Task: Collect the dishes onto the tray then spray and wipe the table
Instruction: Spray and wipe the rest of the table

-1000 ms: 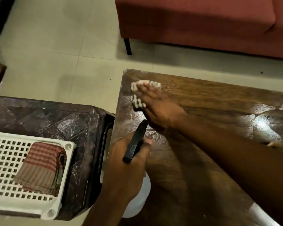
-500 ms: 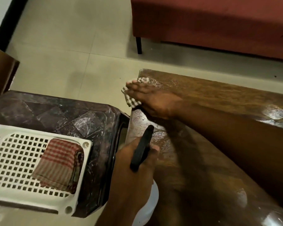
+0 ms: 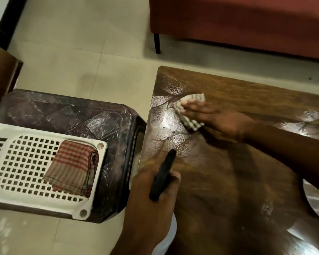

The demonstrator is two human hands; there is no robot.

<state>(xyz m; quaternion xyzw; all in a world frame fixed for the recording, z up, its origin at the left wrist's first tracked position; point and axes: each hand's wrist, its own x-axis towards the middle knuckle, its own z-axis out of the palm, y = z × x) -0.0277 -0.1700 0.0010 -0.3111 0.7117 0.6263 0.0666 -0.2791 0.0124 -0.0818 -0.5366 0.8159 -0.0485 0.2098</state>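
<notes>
The left hand (image 3: 151, 199) is gripping a spray bottle (image 3: 162, 173), fingers curled round its neck, just over the near-left edge of the wooden bench (image 3: 228, 181). The bottle's black spray head is running its long axis from 7 o'clock to 1 o'clock, with the nozzle tip pointing toward 1 o'clock across the bench top; the white body is showing below the wrist. At 1 o'clock from that tip, the right hand (image 3: 219, 118) is lying flat with its fingers straight and together, pressing a small checked wiping cloth (image 3: 190, 109) onto the bench near the far-left corner, fingertips aiming toward 9 o'clock. Wet droplets (image 3: 166, 122) and streaks are glistening on the wood just at 9 o'clock of the cloth. At 9 o'clock of the bench, close beside its edge, a dark plastic stool (image 3: 63, 115) is carrying a white perforated tray (image 3: 26, 162), and a folded red-checked towel (image 3: 72, 168) is lying in the tray's right end. Pale floor tiles (image 3: 72, 52) are spreading beyond, and a red sofa (image 3: 238, 21) on a black leg (image 3: 157, 43) is standing at 12 to 1 o'clock.
</notes>
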